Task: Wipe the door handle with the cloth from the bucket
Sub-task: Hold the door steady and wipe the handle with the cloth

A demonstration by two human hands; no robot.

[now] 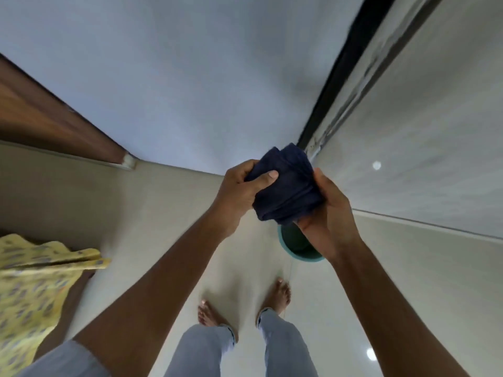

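A dark navy cloth [287,189] is bunched up between both hands, held in the air above the floor. My left hand [239,191] grips its left side with the thumb laid across the fabric. My right hand [330,210] clasps its right and lower side. Directly beneath, partly hidden by my right hand and the cloth, a green bucket [294,247] stands on the pale tiled floor near the wall. No door handle is in view.
A white wall [190,91] rises ahead. A brown wooden door [40,115] is at the left, a dark door frame edge [343,69] at the upper right. Another person's yellow patterned garment [32,281] is at the lower left. My bare feet stand below the bucket.
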